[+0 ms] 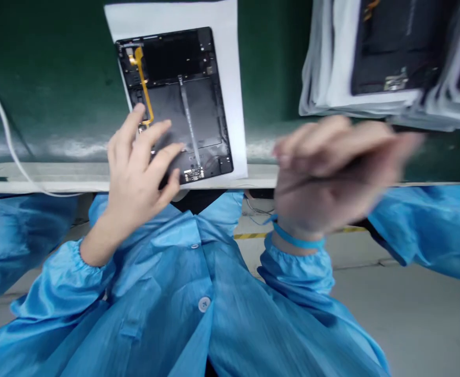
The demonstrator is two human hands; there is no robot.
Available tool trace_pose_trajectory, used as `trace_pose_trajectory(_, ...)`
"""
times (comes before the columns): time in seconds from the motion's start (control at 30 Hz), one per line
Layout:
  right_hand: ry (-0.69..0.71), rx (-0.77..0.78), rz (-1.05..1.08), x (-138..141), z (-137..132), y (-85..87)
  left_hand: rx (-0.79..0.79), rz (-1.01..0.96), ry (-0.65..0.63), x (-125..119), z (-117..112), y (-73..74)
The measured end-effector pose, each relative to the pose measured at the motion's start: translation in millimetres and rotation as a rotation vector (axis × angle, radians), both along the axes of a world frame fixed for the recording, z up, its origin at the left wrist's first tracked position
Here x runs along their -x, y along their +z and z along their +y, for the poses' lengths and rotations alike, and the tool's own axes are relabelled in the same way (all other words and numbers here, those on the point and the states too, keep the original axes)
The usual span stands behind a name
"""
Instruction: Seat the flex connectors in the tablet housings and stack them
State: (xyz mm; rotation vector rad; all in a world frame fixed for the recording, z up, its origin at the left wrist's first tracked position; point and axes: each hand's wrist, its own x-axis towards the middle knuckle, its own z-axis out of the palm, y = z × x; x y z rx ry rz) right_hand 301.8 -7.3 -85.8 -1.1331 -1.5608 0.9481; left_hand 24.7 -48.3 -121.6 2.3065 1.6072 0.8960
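An opened tablet (206, 115) lies with its black inner side up on a white sheet (230, 94). An orange flex cable (145, 89) runs down its left part, and a pale strip (190, 123) crosses the middle. My left hand (135, 162) rests over the lower left of the tablet with spread fingers, fingertips at its surface. My right hand (332, 178), smeared by motion, hovers right of the sheet at the table's front edge. Its fingers look bent, but what they hold, if anything, cannot be made out. A blue wrist band (298, 241) circles that wrist.
Stacked white sheets (320, 78) at the upper right bear another opened tablet (394, 52), with part of a further one at the frame edge. A white cable (6, 131) curves over the green table (57, 68) at left. Blue-clothed people (437, 230) flank both sides.
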Motion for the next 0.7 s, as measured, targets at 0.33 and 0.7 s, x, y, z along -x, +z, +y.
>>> trace_pose_trajectory(0.33,0.137,0.027,-0.146,2.4,26.5,-39.0,0.028,0.02,-0.095,-33.2,-0.8,-13.4)
trace_pose_trajectory(0.7,0.249,-0.019,-0.232,-1.8,33.7,-45.6,0.107,0.086,-0.088,-31.6,1.4,1.8)
